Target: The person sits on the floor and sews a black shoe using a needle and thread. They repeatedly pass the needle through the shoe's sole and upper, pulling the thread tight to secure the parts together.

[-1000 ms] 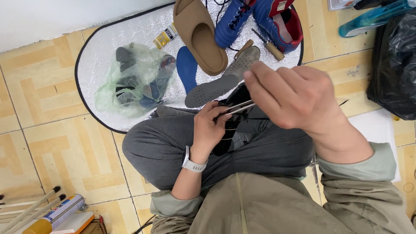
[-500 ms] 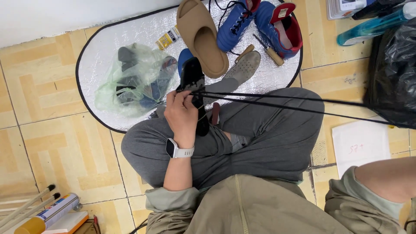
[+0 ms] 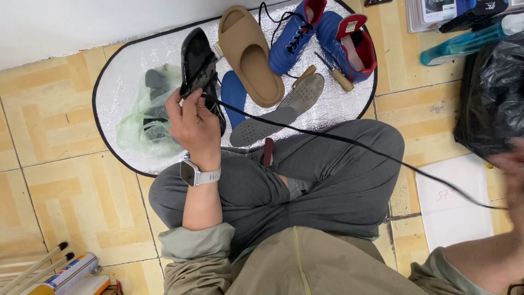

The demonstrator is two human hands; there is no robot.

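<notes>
Steady the black shoe (image 3: 199, 71) with your left hand (image 3: 195, 127), fingers closed round it; draw the black lace (image 3: 349, 143) taut. Right hand (image 3: 513, 175) blurred, grip indiscernible.

A pale green plastic bag (image 3: 143, 117) lies on the mat; a black one (image 3: 491, 98) sits right.

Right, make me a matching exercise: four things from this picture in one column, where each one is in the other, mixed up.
Things:
1. black shoe
2. tan slide
3. grey insole
4. black bag

Places:
A. lying on the silver mat, below the blue boots
B. held in the left hand
C. at the right edge, on the tiled floor
D. on the mat, between the black shoe and the blue boots

Pairs: 1-B, 2-D, 3-A, 4-C
</notes>
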